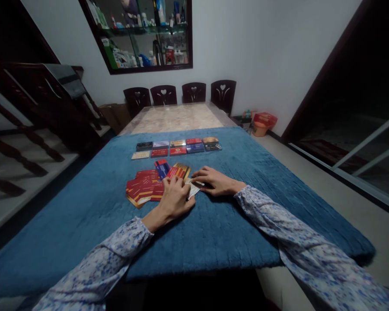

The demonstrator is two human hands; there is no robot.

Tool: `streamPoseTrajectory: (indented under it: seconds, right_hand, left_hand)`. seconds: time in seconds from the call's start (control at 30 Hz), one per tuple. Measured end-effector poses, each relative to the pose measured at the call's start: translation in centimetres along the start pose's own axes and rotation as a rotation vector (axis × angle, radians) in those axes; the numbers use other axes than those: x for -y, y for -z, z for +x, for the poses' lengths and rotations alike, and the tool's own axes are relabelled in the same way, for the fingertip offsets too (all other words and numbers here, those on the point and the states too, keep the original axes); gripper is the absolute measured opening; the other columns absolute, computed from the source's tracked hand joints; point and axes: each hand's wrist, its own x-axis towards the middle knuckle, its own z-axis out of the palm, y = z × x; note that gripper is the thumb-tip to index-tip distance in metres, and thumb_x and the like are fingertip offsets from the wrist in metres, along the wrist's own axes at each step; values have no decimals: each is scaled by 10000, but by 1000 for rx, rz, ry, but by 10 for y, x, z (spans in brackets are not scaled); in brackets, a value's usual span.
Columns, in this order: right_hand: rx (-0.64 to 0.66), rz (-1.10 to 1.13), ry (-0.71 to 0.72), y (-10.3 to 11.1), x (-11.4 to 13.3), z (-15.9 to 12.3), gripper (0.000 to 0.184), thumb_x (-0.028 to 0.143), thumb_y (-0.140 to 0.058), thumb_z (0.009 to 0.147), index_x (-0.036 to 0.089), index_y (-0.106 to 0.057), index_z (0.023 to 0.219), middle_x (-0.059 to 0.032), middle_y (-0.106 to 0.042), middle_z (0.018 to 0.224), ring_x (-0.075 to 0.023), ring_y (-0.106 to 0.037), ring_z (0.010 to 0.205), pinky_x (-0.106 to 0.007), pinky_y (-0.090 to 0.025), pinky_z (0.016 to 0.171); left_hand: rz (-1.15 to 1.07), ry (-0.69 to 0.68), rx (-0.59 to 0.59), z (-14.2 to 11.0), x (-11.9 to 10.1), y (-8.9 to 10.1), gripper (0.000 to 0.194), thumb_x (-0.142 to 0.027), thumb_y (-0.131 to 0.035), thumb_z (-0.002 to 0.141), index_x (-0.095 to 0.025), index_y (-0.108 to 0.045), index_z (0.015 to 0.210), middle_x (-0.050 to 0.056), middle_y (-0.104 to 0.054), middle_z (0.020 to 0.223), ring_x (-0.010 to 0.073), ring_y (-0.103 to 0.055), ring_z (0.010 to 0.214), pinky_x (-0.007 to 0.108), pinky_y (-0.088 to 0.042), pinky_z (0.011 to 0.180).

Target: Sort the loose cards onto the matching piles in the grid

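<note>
A long table [168,117] runs away from the person, its stone-patterned far end bare and its near part under a blue cloth [227,233]. Beyond it, a glass-shelved cabinet [149,70] is set in the wall, above four dark chairs [223,97]. Two sleeves [278,216] with a small blue flower print reach in over the cloth.

The left hand [175,196] rests on the cards with bent fingers; whether it grips any, I cannot tell. The right hand [214,181] curls its fingers and thumb at a pale card's right side; I cannot tell whether it pinches it.

Past the hands, card stacks [177,144] form two rows of five. Dark red cards [142,185] overlap left of the left hand. A blue-and-red card [163,169] and a gold card [182,169] lie just beyond its fingers. The pale card [194,189] lies between both hands.
</note>
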Motion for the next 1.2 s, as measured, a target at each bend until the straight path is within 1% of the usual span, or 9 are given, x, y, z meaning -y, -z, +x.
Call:
streamPoseTrajectory:
  seconds: [0.23,0.33,0.43,0.63,0.8,0.93,1.07,1.2]
  right_hand:
    - [18,-26,17,-4,-7,-2,344,262,-578,987,195,-685,1306,-138,-680,1294,-259,-544,1108,-458,-483,978]
    - [33,-53,32,-2,-8,-2,342,265,-584,988,196,-681,1308,-137,-680,1292,-255,-542,1091,-445,-472,968]
    - [32,-64,52,2,-8,-3,325,273,-569,1003,191,-683,1297,-140,-686,1283,-249,-545,1084,-430,-469,961]
    - [-60,-122,67,1,-12,-3,292,280,-484,1050,201,-725,1195,-130,-740,1128,-236,-566,996,-397,-483,887]
    - [-152,-224,62,-3,-15,-3,319,290,-425,1075,196,-730,1083,-106,-751,978,-223,-575,917,-356,-460,790]
    - [-205,-291,42,-6,-20,-3,282,264,-440,1064,203,-716,1057,-92,-741,908,-223,-576,884,-346,-441,746]
    - [-231,-323,0,-8,-24,-5,261,186,-453,1029,201,-705,1095,-95,-727,906,-220,-581,877,-338,-435,732]
    - [-255,-338,-19,-9,-25,-6,261,148,-461,1011,188,-696,1117,-94,-717,893,-216,-576,855,-330,-424,722]
  left_hand:
    - [-70,8,43,1,4,0,285,-420,-678,872,-204,-727,1052,145,-692,1129,341,-558,1104,522,-382,917]
    - [-96,12,49,2,5,2,236,-390,-674,877,-197,-728,1000,142,-697,1123,336,-555,1112,517,-377,920]
    - [-122,11,36,2,5,4,183,-344,-629,909,-192,-728,934,135,-714,1096,315,-564,1091,496,-373,906]
    - [-135,-57,-34,5,7,2,227,-297,-550,979,-200,-750,936,106,-750,976,277,-592,1012,457,-355,870]
    - [-125,-96,-93,9,14,-1,245,-236,-514,1002,-208,-750,1061,97,-762,957,259,-598,973,432,-350,846]
    - [-140,-106,-79,16,22,-3,241,-199,-524,985,-194,-747,1077,96,-759,938,259,-592,968,426,-357,837]
    - [-198,-78,-51,23,30,-4,241,-223,-526,986,-187,-747,1075,99,-754,938,260,-588,974,425,-376,848]
    - [-253,-57,-36,29,35,-6,239,-225,-569,952,-177,-739,1112,106,-754,985,273,-591,1003,436,-406,875]
